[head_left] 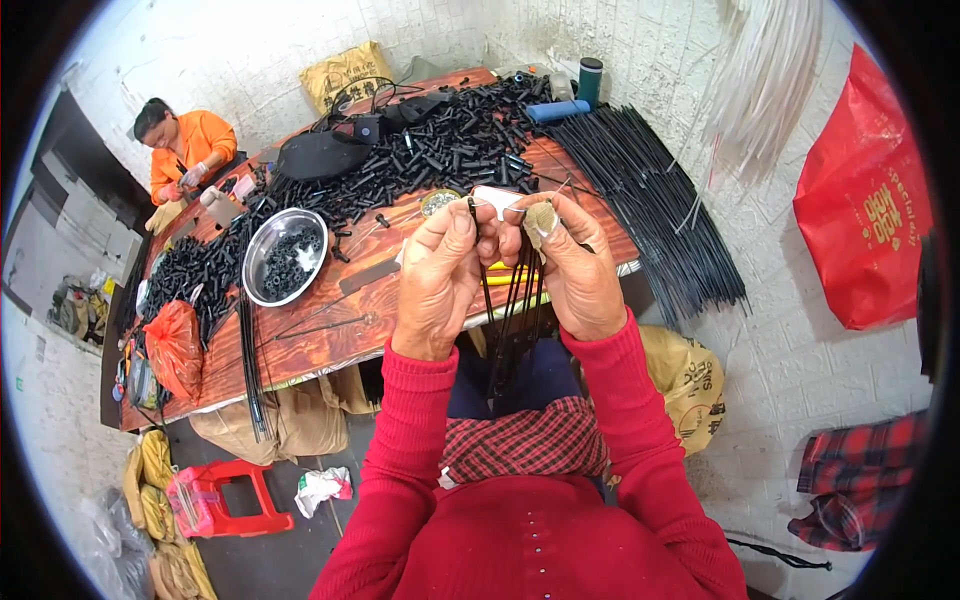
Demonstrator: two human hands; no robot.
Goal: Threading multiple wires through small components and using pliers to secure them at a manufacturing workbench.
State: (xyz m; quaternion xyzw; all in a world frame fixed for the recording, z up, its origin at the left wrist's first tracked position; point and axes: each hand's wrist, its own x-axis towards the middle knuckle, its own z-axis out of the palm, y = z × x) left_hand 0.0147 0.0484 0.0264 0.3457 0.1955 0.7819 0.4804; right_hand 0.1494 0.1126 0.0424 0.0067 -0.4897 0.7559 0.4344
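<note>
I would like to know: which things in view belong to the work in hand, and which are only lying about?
Likely part of the work:
thin black strands in the left hand and right hand
black strand bundle at right
heaped black tubular pieces
metal bowl with small black pieces

Apparently just lying about:
red stool
dark green bottle
red bag

A red top [540,530] with ribbed sleeves [408,425] is worn with checked red-and-black cloth [535,437] and navy trousers [546,372].

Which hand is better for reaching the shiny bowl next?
Probably the left hand: the metal bowl is on the person's left, so that hand is nearer. The right hand would have to reach across. Both seem to pinch thin black strands.
</note>
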